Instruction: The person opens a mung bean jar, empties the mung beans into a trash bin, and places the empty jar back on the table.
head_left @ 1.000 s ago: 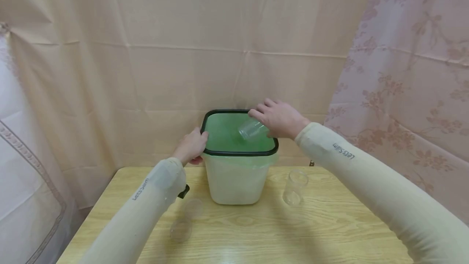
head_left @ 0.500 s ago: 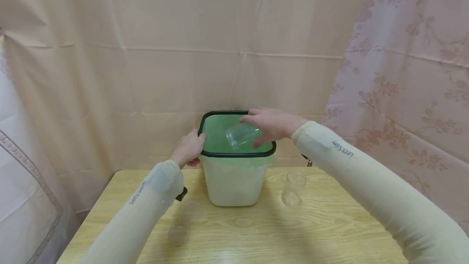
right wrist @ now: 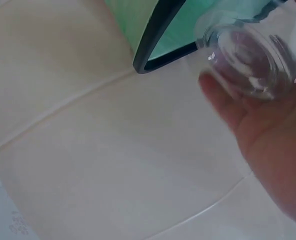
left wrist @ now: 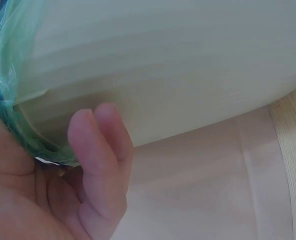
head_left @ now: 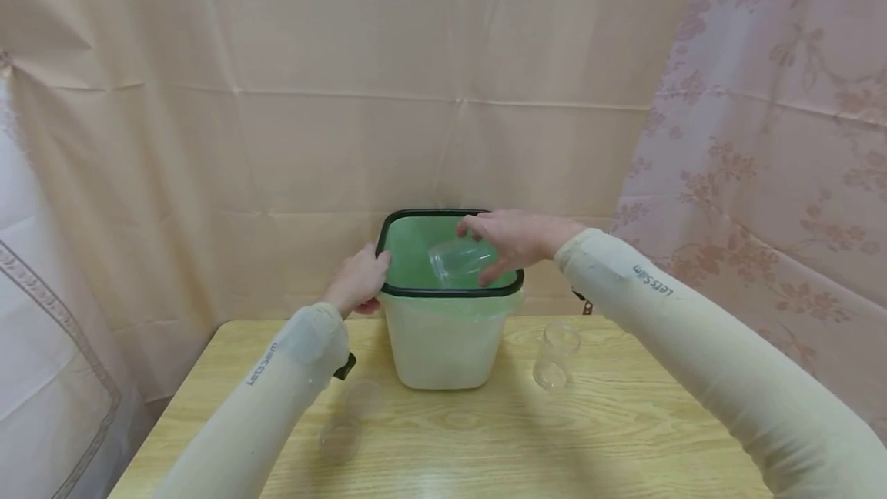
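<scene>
A white trash bin (head_left: pixel 443 345) lined with a green bag (head_left: pixel 409 241) under a black rim ring (head_left: pixel 450 293) stands on the table. My left hand (head_left: pixel 360 279) grips its left rim; in the left wrist view two fingers (left wrist: pixel 95 150) curl in front of the outer wall. At the bin's mouth a clear plastic cup (head_left: pixel 453 262) lies tilted, its rim pointing left into the bin. My right hand (head_left: pixel 520 239) is spread around the cup's base end, with a gap showing above the cup. The right wrist view shows the cup's base (right wrist: pixel 248 60) beside straight fingers (right wrist: pixel 220 97).
On the wooden table (head_left: pixel 589 437), one clear cup (head_left: pixel 554 356) stands right of the bin. Another clear cup (head_left: pixel 341 437) is at the left, close to my left sleeve (head_left: pixel 277 383). A beige curtain (head_left: pixel 346 145) hangs behind the bin.
My right hand moved the cup left and down into the bin's mouth, and its fingers have spread from the cup. The left hand keeps its grip on the rim.
</scene>
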{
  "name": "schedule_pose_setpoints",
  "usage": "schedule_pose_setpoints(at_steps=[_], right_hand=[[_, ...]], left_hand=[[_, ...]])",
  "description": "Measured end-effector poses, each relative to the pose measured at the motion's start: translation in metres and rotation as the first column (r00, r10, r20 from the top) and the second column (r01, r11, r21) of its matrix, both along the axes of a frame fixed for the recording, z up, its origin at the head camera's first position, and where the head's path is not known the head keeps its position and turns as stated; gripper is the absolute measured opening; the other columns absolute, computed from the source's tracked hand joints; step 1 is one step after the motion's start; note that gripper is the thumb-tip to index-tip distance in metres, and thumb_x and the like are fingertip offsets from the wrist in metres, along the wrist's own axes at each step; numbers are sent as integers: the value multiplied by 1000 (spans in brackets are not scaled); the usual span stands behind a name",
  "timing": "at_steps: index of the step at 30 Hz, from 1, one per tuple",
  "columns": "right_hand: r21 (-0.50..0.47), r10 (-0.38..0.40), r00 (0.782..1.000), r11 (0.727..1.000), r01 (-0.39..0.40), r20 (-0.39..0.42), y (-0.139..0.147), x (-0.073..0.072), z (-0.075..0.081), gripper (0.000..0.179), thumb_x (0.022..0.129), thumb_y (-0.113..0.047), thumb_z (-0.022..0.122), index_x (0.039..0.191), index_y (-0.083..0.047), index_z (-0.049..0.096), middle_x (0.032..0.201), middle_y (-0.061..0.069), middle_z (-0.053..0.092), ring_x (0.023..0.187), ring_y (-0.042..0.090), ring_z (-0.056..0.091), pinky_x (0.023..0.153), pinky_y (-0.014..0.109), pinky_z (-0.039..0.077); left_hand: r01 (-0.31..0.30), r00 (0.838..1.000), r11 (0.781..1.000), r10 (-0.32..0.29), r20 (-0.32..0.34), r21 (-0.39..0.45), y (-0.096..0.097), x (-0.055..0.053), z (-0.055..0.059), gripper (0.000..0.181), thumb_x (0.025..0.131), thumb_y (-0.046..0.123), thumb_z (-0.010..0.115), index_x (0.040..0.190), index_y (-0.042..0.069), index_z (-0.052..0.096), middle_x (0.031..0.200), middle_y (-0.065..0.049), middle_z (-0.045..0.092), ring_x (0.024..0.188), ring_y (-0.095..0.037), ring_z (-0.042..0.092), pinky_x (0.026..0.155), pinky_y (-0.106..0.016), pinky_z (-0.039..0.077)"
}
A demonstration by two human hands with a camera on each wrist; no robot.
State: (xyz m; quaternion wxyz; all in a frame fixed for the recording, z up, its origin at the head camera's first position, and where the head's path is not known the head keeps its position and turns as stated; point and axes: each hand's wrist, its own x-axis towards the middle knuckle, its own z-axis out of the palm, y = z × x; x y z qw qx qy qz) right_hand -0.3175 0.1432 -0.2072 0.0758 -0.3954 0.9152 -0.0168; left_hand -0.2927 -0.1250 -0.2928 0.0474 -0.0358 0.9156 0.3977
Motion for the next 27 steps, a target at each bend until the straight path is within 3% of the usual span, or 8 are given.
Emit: schedule_pose_setpoints(at_steps=[6, 11, 23, 27], right_hand=[[52, -89, 992, 994, 94, -92, -1, 1, -2, 86, 89, -62, 69, 150, -9, 41, 130, 14, 61, 118, 30, 60, 102, 49, 47], [74, -98, 988, 991, 107, -123, -2, 0, -4, 90, 88, -69, 64, 150, -7, 43, 120, 12, 67, 109, 29, 66, 96, 50, 51], [46, -52, 991, 997, 58, -124, -1, -1, -5, 87, 88, -66, 67, 148, -7, 45, 126, 12, 65, 113, 27, 64, 97, 49, 51], [26, 3, 991, 1000, 0, -131, 0, -1, -5, 78, 87, -52, 77, 147, -11, 48, 131, 9, 56, 115, 27, 59, 97, 47, 50]], left_hand=[[-2, 1000, 1000, 2, -2, 4, 0, 0, 1, 62, 109, 40, 32, 162, 9, 19, 142, -25, 46, 59, -24, 62, 50, -31, 56], [-1, 1000, 1000, 1, -4, 6, 1, 1, 1, 61, 109, 40, 32, 161, 9, 20, 138, -24, 48, 60, -24, 62, 51, -31, 57], [-1, 1000, 1000, 1, 2, 27, -1, 0, 0, 61, 109, 40, 32, 161, 10, 21, 135, -23, 50, 61, -25, 62, 52, -31, 57], [-2, 1000, 1000, 2, -1, 29, -1, -1, -1, 60, 109, 40, 32, 160, 10, 23, 131, -23, 51, 60, -25, 61, 51, -31, 57]])
